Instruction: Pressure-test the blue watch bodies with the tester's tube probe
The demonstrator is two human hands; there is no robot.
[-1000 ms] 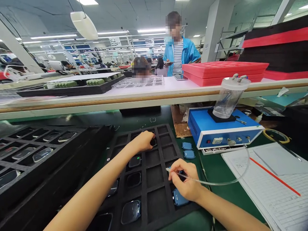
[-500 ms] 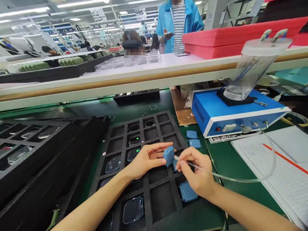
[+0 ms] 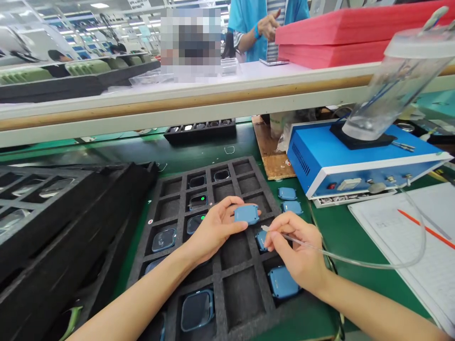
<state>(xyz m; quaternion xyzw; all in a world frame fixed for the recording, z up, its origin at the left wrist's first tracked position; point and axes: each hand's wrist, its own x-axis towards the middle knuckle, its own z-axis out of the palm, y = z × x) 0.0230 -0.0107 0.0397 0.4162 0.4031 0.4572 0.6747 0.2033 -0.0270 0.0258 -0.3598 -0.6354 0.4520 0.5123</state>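
In my left hand [image 3: 213,229] is a blue smartwatch case [image 3: 246,215], gripped between thumb and fingers with a flat face turned up. My right hand [image 3: 296,248] pinches the end of a clear suction tube [image 3: 355,264], its pale tip just right of the case and apart from it. Both hands are over a black foam tray [image 3: 245,298]. Several dark-screened watches, such as one near the front [image 3: 197,310], sit in its compartments. Another blue case [image 3: 283,282] lies in a compartment below my right hand, and one more is partly hidden behind the fingers.
Two blue cases [image 3: 291,207] lie on the green mat right of the tray. A blue machine [image 3: 355,161] carries a clear cylinder [image 3: 380,85]. Stacked black trays [image 3: 71,237] stand at left. Papers [image 3: 401,241] with a red pen lie at right. A white shelf [image 3: 170,106] crosses behind; people are beyond.
My left hand has turned the blue case from edge-on to flat face up. The tube tip in my right hand is now farther from it. The whole view has shifted slightly.
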